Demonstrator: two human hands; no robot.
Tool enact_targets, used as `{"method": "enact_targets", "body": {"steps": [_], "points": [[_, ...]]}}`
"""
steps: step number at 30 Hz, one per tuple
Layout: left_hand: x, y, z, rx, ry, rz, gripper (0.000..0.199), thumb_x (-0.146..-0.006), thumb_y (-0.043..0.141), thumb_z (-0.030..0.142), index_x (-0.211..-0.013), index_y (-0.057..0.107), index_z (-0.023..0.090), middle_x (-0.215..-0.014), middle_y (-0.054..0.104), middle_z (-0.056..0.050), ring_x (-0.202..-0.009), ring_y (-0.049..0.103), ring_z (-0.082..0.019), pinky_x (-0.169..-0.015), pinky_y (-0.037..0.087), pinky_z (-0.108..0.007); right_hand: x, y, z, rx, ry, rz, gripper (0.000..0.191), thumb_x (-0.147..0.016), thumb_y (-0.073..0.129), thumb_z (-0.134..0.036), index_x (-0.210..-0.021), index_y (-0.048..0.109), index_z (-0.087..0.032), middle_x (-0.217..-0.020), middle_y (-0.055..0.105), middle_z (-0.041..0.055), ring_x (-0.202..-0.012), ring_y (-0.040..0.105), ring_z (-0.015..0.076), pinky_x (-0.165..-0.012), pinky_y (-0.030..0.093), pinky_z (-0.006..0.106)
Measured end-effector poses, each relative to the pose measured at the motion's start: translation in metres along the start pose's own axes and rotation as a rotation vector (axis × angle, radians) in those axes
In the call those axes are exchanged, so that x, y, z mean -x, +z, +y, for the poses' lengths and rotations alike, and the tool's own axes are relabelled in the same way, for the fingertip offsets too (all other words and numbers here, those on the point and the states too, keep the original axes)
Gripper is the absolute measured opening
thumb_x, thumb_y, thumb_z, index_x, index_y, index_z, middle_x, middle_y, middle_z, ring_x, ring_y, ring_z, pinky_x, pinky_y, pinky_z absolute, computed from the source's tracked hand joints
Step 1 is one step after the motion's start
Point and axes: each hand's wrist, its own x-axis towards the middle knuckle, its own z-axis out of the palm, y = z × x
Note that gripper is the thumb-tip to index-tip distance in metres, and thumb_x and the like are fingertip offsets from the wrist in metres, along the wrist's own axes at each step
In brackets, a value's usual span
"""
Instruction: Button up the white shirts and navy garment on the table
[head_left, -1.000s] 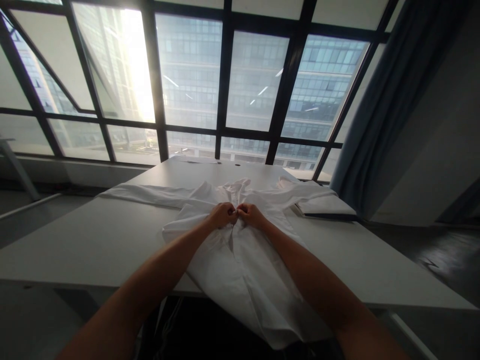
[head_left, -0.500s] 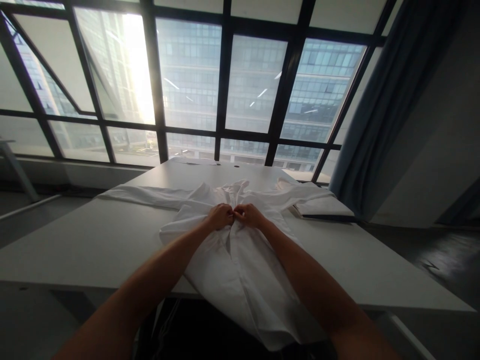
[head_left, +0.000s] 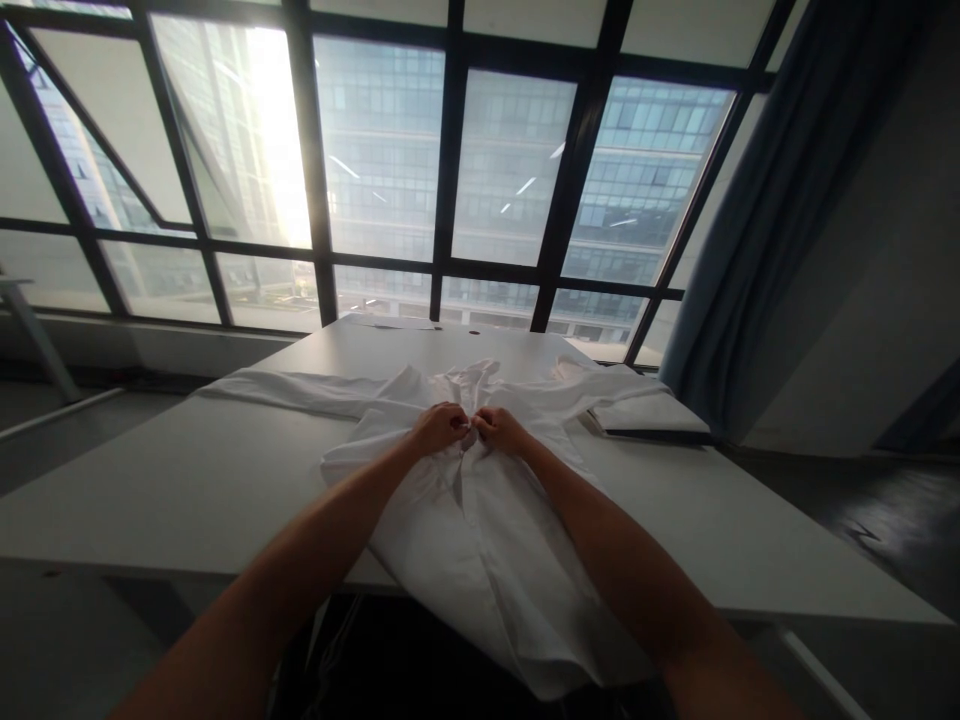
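Observation:
A white long-sleeved shirt (head_left: 517, 560) lies front up with its collar away from me and its sleeves spread to both sides. Its lower end hangs over the near edge of the table (head_left: 187, 490). My left hand (head_left: 442, 428) pinches one front edge of the shirt below the collar. Close beside it, my right hand (head_left: 499, 430) pinches the other front edge. The fingertips of both hands nearly meet. Below them the front shows a narrow gap. Any button between the fingers is too small to make out.
A flat white item with a dark edge (head_left: 652, 418) lies at the table's right side, partly under the right sleeve. Behind the table stand large black-framed windows (head_left: 382, 150). A blue curtain (head_left: 750, 230) hangs at the right.
My fingertips have shifted very slightly, with my right hand a touch further right. The shirt lies almost as before.

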Motion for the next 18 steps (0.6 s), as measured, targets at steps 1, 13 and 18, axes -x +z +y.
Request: {"method": "enact_targets", "body": {"steps": [1,13,18], "points": [[-0.001,-0.004,-0.001,0.009,-0.017,0.025,0.01,-0.078,0.063,0.025,-0.076,0.068,0.016,-0.075,0.065,-0.002,-0.071,0.057,-0.014,-0.069,0.043,-0.023,-0.001,-0.001,0.002,0.043,0.033,0.043,0.021,-0.086,0.051,-0.022,-0.069,0.06,-0.016,-0.061,0.061,-0.0002,-0.059,0.053,0.0126,-0.057,0.036,0.02],[-0.002,-0.038,0.004,-0.191,-0.523,0.069,0.025,-0.088,0.055,0.038,-0.097,0.072,0.021,-0.09,0.075,-0.006,-0.092,0.068,-0.024,-0.078,0.048,-0.029,-0.003,-0.021,0.004,0.121,0.392,0.19,0.022,-0.094,0.051,-0.028,-0.09,0.067,-0.014,-0.068,0.068,0.006,-0.065,0.065,0.0179,-0.064,0.042,0.024],[-0.008,-0.028,-0.002,-0.093,-0.572,0.039,0.027,-0.093,0.049,0.03,-0.103,0.069,0.015,-0.087,0.075,-0.009,-0.095,0.069,-0.023,-0.084,0.049,-0.029,0.004,-0.005,-0.021,0.213,0.386,0.003,0.066,-0.075,0.072,-0.063,-0.113,0.062,-0.011,-0.096,0.071,0.0149,-0.088,0.067,0.0285,-0.066,0.045,0.028]]}}
